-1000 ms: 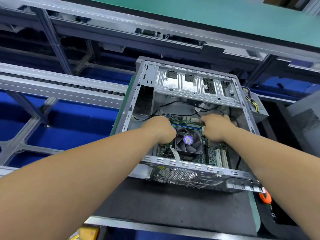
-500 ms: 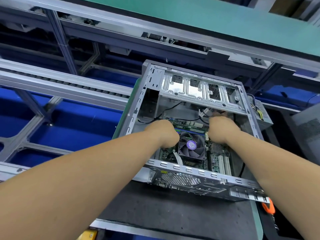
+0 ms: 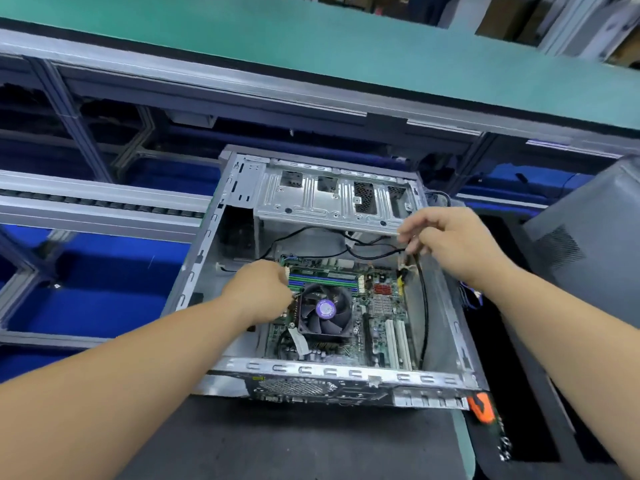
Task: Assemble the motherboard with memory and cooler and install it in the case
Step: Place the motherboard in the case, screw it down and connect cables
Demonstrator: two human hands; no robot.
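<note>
Our two bare hands work inside the open grey steel computer case (image 3: 221,237), which lies on its side on the dark-matted desk (image 3: 294,441). The green motherboard (image 3: 377,327) sits flat on the case floor, with the black finned cooler and its purple-labelled fan (image 3: 325,313) mounted at its centre and the green and blue memory slots (image 3: 323,280) just beyond the fan.

Our left hand (image 3: 258,292) rests on the board's left edge, touching the cooler's near-left corner; its fingers curl downward, but we cannot tell whether its grip holds anything.

Our right hand (image 3: 450,242) is raised above the case's right side, below the silver perforated drive bay bracket (image 3: 332,199). Its grip is pinched on a thin black cable (image 3: 424,306), which hangs from the fingers and runs down along the right inner wall toward the near rim. More black wires (image 3: 304,233) loop across the case floor beyond the board.

An orange-handled tool (image 3: 483,408) lies on the desk just beside the case's near-right corner. A grey perforated panel (image 3: 588,244) stands at right. A green-topped shelf (image 3: 311,39) spans the background.
</note>
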